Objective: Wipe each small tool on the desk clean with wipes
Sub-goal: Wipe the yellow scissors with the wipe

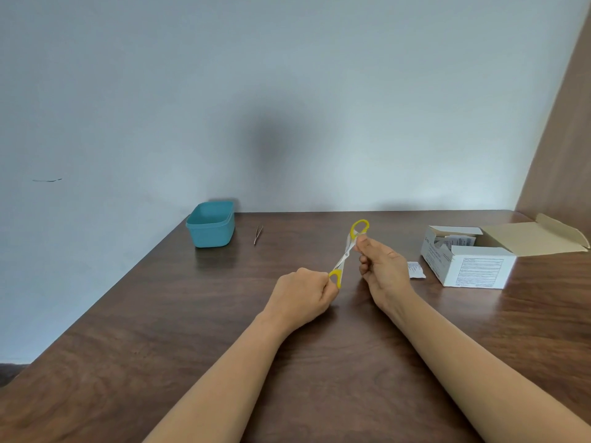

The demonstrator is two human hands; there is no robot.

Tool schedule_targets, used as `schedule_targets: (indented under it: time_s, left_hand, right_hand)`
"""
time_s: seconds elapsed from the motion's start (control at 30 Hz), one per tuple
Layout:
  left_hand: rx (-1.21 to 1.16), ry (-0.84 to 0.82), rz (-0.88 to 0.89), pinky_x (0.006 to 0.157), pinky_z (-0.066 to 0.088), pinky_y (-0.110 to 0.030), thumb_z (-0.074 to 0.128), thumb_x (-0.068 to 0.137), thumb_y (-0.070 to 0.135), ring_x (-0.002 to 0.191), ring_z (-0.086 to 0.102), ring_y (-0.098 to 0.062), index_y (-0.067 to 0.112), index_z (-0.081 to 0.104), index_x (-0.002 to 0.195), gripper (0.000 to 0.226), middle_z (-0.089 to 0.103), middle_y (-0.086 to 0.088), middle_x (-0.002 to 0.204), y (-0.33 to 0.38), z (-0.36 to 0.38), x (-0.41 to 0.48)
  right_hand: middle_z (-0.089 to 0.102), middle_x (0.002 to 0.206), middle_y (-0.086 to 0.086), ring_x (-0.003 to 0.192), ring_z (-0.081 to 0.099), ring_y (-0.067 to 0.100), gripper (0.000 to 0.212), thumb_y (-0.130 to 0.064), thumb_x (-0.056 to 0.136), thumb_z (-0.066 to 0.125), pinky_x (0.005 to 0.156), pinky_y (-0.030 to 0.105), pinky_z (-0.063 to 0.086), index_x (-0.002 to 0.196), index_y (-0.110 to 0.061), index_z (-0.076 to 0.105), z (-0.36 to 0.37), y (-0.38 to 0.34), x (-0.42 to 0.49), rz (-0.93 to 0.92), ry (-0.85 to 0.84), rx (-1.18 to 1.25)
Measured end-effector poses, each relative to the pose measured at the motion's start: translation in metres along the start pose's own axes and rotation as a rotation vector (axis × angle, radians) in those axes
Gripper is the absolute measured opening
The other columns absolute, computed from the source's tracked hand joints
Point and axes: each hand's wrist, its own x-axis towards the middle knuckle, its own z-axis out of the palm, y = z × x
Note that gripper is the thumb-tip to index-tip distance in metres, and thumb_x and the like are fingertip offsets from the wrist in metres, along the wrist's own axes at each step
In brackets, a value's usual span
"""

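Head view, left hand [302, 290] pinching scissors [347, 251] by lower handle, right hand [382, 266] pinching higher, blades indistinct.

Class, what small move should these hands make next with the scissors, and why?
Probably slide the right hand down the scissors toward the left hand. The left grips the lower yellow handle, the right pinches near the upper one, so the metal between seems left to wipe.

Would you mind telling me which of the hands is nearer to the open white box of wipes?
Right. The right hand is just left of the box; the left hand lies farther left, beyond the scissors.
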Motion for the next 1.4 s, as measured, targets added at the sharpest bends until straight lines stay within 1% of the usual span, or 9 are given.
schedule_targets:
  time_s: [0.13,0.23,0.33,0.53,0.77,0.9,1.03,1.27,1.4]
  left_hand:
    - [-0.044,0.001,-0.023,0.058,0.030,-0.032,0.037,0.100,0.037,0.065,0.041,-0.029,0.014,0.031,0.059,0.047,0.044,-0.003,0.062,-0.003,-0.002,0.000]
    - [-0.053,-0.013,0.003,0.057,0.027,-0.032,0.037,0.099,0.037,0.063,0.038,-0.028,0.013,0.029,0.057,0.049,0.038,-0.001,0.056,-0.002,-0.001,0.000]
    - [-0.035,-0.022,0.020,0.057,0.027,-0.031,0.036,0.100,0.038,0.064,0.040,-0.029,0.012,0.028,0.057,0.050,0.042,-0.003,0.058,-0.002,0.002,0.000]
    - [-0.078,-0.018,-0.011,0.056,0.027,-0.032,0.038,0.099,0.035,0.063,0.041,-0.030,0.014,0.029,0.055,0.050,0.043,-0.005,0.060,-0.003,0.001,0.002]
    - [-0.040,-0.047,0.004,0.058,0.029,-0.032,0.036,0.099,0.035,0.065,0.040,-0.029,0.014,0.028,0.056,0.049,0.042,-0.004,0.061,0.000,0.001,0.001]
    - [-0.014,-0.050,0.008,0.059,0.031,-0.031,0.035,0.099,0.037,0.065,0.042,-0.029,0.014,0.030,0.056,0.049,0.046,-0.004,0.064,-0.001,0.002,0.002]
    - [-0.014,-0.044,0.017,0.058,0.028,-0.031,0.036,0.099,0.036,0.065,0.043,-0.028,0.014,0.032,0.057,0.048,0.043,-0.002,0.060,-0.003,0.004,0.002]
    - [-0.037,-0.040,0.027,0.056,0.027,-0.031,0.038,0.098,0.033,0.063,0.043,-0.027,0.012,0.033,0.056,0.047,0.036,0.002,0.053,-0.002,0.004,0.003]
    - [-0.033,-0.041,0.044,0.057,0.028,-0.031,0.037,0.099,0.035,0.064,0.042,-0.027,0.011,0.036,0.059,0.047,0.037,0.002,0.054,-0.002,0.005,0.003]
  right_hand:
    - [0.064,0.075,0.003,0.056,0.041,0.006,0.002,-0.011,0.081,0.072,0.051,0.014,0.037,0.082,-0.010,0.071,0.004,0.003,-0.004,0.006,-0.059,-0.129]
    - [0.067,0.066,-0.003,0.055,0.041,0.005,0.003,-0.010,0.083,0.069,0.047,0.013,0.035,0.081,-0.010,0.069,0.002,-0.002,-0.002,0.006,0.030,0.033]
    - [0.066,0.066,-0.004,0.054,0.043,0.004,0.003,-0.011,0.085,0.068,0.046,0.012,0.035,0.082,-0.010,0.067,-0.003,-0.007,0.001,-0.002,0.077,0.122]
    - [0.064,0.065,-0.002,0.056,0.042,0.007,0.006,-0.005,0.083,0.067,0.049,0.013,0.038,0.080,-0.009,0.069,0.003,-0.002,-0.006,0.052,-0.108,-0.081]
    - [0.065,0.066,-0.009,0.049,0.044,0.001,0.006,-0.012,0.087,0.064,0.046,0.013,0.032,0.084,-0.015,0.067,0.002,-0.010,-0.002,0.077,-0.001,0.128]
    - [0.061,0.067,-0.013,0.053,0.043,0.002,0.005,-0.021,0.089,0.061,0.049,0.014,0.034,0.090,-0.018,0.066,-0.001,-0.017,-0.001,0.083,-0.116,0.071]
    - [0.057,0.071,-0.008,0.055,0.045,0.004,0.008,-0.017,0.091,0.058,0.050,0.014,0.039,0.089,-0.016,0.065,-0.001,-0.016,-0.001,0.107,-0.239,0.040]
    - [0.060,0.068,-0.010,0.055,0.045,0.005,0.008,-0.010,0.089,0.060,0.049,0.015,0.038,0.085,-0.015,0.065,-0.001,-0.014,-0.003,0.075,-0.207,0.042]
    - [0.055,0.066,-0.009,0.053,0.044,0.003,0.004,-0.018,0.086,0.061,0.048,0.015,0.038,0.087,-0.016,0.064,-0.003,-0.017,-0.001,0.065,-0.212,0.104]
